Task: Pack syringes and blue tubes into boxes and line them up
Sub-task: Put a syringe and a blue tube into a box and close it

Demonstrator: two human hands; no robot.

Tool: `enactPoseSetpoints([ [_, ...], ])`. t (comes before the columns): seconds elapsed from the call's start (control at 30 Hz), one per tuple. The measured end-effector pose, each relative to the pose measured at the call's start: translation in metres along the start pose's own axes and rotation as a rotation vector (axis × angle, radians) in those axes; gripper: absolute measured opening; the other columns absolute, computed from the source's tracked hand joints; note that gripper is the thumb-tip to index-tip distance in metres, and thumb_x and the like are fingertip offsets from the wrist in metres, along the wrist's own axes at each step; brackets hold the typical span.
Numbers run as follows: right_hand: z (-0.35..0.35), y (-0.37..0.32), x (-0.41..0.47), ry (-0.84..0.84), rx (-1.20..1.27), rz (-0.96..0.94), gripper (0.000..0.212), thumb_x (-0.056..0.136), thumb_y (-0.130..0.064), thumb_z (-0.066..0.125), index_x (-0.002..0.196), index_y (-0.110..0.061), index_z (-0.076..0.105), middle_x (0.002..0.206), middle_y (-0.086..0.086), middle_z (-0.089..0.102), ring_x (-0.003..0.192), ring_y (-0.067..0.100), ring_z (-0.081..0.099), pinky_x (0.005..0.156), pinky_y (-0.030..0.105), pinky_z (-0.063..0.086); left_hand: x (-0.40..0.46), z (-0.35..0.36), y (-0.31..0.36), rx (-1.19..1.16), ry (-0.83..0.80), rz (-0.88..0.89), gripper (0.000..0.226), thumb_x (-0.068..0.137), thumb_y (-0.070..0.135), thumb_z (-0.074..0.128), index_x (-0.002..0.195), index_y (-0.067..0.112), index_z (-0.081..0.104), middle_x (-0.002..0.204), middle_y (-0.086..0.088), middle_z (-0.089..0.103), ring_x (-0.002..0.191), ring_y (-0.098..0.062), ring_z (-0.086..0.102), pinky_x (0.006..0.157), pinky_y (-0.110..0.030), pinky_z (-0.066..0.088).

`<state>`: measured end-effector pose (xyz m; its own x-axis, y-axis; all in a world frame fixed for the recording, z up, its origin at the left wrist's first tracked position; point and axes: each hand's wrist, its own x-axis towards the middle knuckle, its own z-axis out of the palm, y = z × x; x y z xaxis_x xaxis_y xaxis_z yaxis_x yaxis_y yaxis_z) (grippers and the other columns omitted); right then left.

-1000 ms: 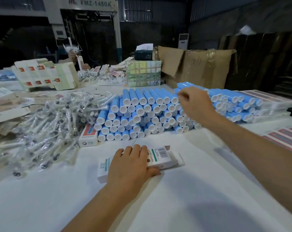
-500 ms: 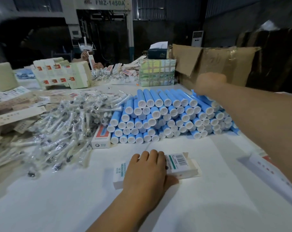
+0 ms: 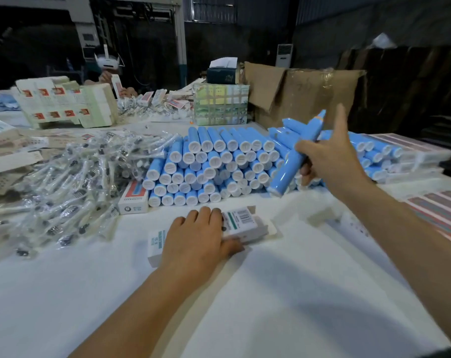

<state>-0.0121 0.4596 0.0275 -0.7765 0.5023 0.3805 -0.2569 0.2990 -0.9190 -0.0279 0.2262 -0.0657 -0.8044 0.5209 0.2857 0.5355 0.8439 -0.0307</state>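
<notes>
- Setting: an industrial packing workshop, dim, with dark metal wall panels and a large grey machine [image 3: 131,34] at 11 o'clock.
- White-covered desk [image 3: 284,293] bearing bulk stock: stacked blue tubes [image 3: 211,166] at 12 o'clock and a heap of bagged syringes [image 3: 72,182] at 10 o'clock.
- Flat, unfolded cartons [image 3: 64,104] piled at 11 o'clock; printed sheets [image 3: 444,213] at 3 o'clock.
- Open corrugated shipping carton [image 3: 304,96] at 1 o'clock.
- Floor-standing air conditioner [image 3: 284,55] against the far wall.
- A second person [image 3: 108,71] seated across the desk, handling a box.
</notes>
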Motion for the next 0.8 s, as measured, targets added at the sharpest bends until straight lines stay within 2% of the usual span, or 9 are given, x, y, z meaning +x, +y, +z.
enactPoseSetpoints([
  [0.07, -0.008, 0.024, -0.029, 0.039, 0.125, 0.088, 0.096, 0.086, -0.005, 0.061, 0.148, -0.042, -0.001, 0.058, 0.005, 0.063, 0.039, 0.017, 0.054, 0.039, 0.03, 0.047, -0.002, -0.002, 0.001, 0.005, -0.01, -0.02, 0.072, 0.08, 0.078, 0.024, 0.127, 0.025, 0.037, 0.118, 0.007, 0.046, 0.108, -0.016, 0.044, 0.086, -0.031, 0.033],
  [0.17, -0.009, 0.049, -0.055, 0.129, 0.187, 0.19, 0.087, 0.088, -0.005, 0.061, 0.149, -0.037, 0.008, 0.068, 0.012, 0.063, 0.043, 0.016, 0.057, 0.044, 0.029, 0.05, -0.006, -0.004, 0.004, 0.026, 0.001, -0.027, 0.068, 0.083, 0.073, 0.021, 0.128, 0.024, 0.035, 0.12, 0.006, 0.046, 0.109, -0.017, 0.044, 0.086, -0.03, 0.034],
  [0.27, 0.0, 0.057, -0.064, 0.172, 0.244, 0.241, 0.073, 0.087, -0.006, 0.064, 0.138, -0.036, 0.021, 0.073, 0.014, 0.065, 0.045, 0.02, 0.061, 0.046, 0.029, 0.052, -0.008, -0.005, 0.009, 0.038, 0.016, -0.031, 0.068, 0.083, 0.072, 0.02, 0.129, 0.024, 0.034, 0.121, 0.005, 0.046, 0.108, -0.017, 0.044, 0.085, -0.03, 0.034],
  [0.4, 0.016, 0.06, -0.075, 0.108, 0.282, 0.308, 0.04, 0.086, -0.008, 0.066, 0.111, -0.024, 0.038, 0.057, 0.009, 0.064, 0.041, 0.021, 0.058, 0.041, 0.032, 0.05, -0.01, -0.005, 0.011, 0.069, 0.026, -0.04, 0.071, 0.084, 0.072, 0.021, 0.132, 0.022, 0.034, 0.123, 0.004, 0.046, 0.11, -0.018, 0.044, 0.086, -0.031, 0.033],
  [0.47, 0.02, 0.063, -0.08, 0.06, 0.24, 0.332, 0.014, 0.09, -0.012, 0.062, 0.099, -0.014, 0.051, 0.052, 0.007, 0.06, 0.038, 0.016, 0.052, 0.036, 0.026, 0.044, -0.011, -0.004, 0.01, 0.069, 0.06, -0.042, 0.071, 0.084, 0.072, 0.021, 0.131, 0.021, 0.034, 0.123, 0.004, 0.046, 0.11, -0.018, 0.044, 0.085, -0.031, 0.033],
  [0.5, 0.021, 0.065, -0.082, 0.025, 0.183, 0.337, 0.008, 0.092, -0.016, 0.059, 0.092, -0.008, 0.058, 0.05, 0.006, 0.058, 0.036, 0.014, 0.048, 0.035, 0.022, 0.039, -0.012, -0.004, 0.01, 0.065, 0.065, -0.041, 0.071, 0.085, 0.072, 0.022, 0.132, 0.021, 0.034, 0.124, 0.003, 0.046, 0.111, -0.019, 0.044, 0.086, -0.031, 0.033],
  [0.6, 0.022, 0.069, -0.083, -0.051, 0.034, 0.344, 0.036, 0.095, -0.028, 0.055, 0.068, -0.007, 0.065, 0.042, 0.005, 0.049, 0.033, 0.011, 0.039, 0.034, 0.017, 0.03, -0.012, -0.001, 0.009, 0.051, 0.052, -0.017, 0.07, 0.088, 0.069, 0.028, 0.136, 0.019, 0.032, 0.128, 0.001, 0.045, 0.115, -0.02, 0.043, 0.091, -0.033, 0.033],
  [0.73, 0.019, 0.068, -0.078, 0.027, 0.101, 0.399, 0.035, 0.095, -0.028, 0.054, 0.07, -0.006, 0.064, 0.044, 0.003, 0.048, 0.036, 0.012, 0.037, 0.037, 0.021, 0.028, -0.014, -0.005, 0.005, 0.025, 0.039, -0.033, 0.069, 0.089, 0.068, 0.034, 0.136, 0.017, 0.034, 0.129, -0.001, 0.045, 0.115, -0.023, 0.042, 0.094, -0.036, 0.032],
  [0.8, 0.02, 0.061, -0.074, 0.047, 0.098, 0.333, 0.031, 0.095, -0.023, 0.054, 0.071, -0.007, 0.065, 0.055, 0.004, 0.054, 0.038, 0.01, 0.038, 0.039, 0.022, 0.029, -0.015, -0.006, 0.005, 0.012, 0.022, -0.035, 0.069, 0.088, 0.067, 0.036, 0.135, 0.016, 0.034, 0.129, -0.003, 0.045, 0.115, -0.024, 0.042, 0.095, -0.038, 0.032],
])
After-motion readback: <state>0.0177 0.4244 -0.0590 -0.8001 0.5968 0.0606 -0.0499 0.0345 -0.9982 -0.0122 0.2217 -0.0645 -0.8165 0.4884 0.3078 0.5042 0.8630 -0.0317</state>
